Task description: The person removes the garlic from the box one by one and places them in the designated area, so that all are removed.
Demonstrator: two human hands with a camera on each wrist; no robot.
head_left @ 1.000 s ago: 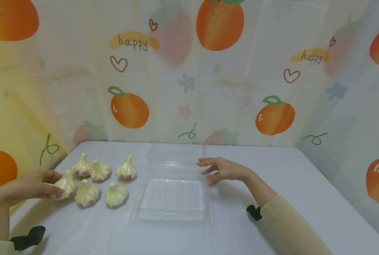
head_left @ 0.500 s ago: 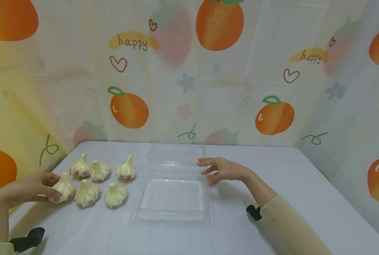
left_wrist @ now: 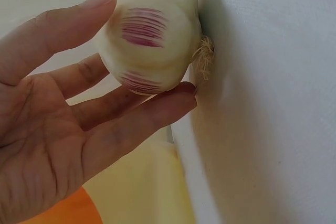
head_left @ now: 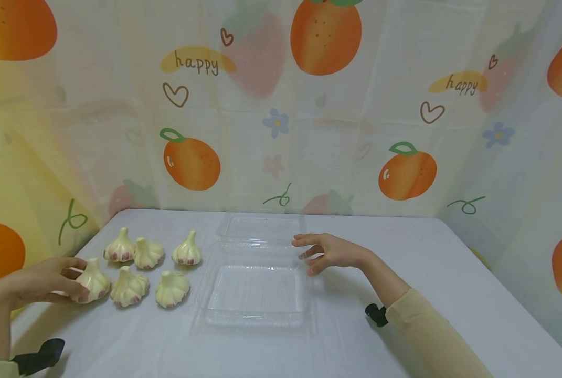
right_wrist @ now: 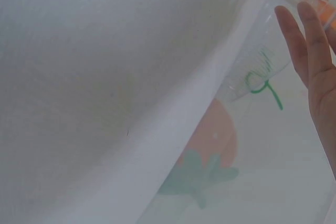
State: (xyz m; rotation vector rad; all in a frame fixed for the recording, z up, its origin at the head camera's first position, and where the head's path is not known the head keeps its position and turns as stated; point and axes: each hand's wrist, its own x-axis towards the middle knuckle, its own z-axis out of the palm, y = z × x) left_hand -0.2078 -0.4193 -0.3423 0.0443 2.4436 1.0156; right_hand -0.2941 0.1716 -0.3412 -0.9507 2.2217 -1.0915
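At the table's left edge my left hand (head_left: 37,281) holds a garlic bulb (head_left: 94,283) between thumb and fingers. The left wrist view shows this white, purple-streaked garlic bulb (left_wrist: 152,30) with its root tuft right at the tablecloth. Several more bulbs lie close by, the nearest garlic bulb (head_left: 129,287) just to its right. My right hand (head_left: 335,251) has its fingers loosely extended at the right side of a clear plastic clamshell box (head_left: 257,318), whose lid (head_left: 262,228) is folded back away from me. In the right wrist view, the fingers (right_wrist: 316,40) overlap the clear plastic.
A white cloth covers the table (head_left: 403,262). Behind it hangs a curtain (head_left: 328,121) printed with oranges, and more of the curtain stands at both sides. Dark straps (head_left: 40,357) show at my wrists.
My left hand has lowered the garlic bulb slightly toward me and to the left. A bulb behind it has shifted a little left. The right hand and the box have stayed put.
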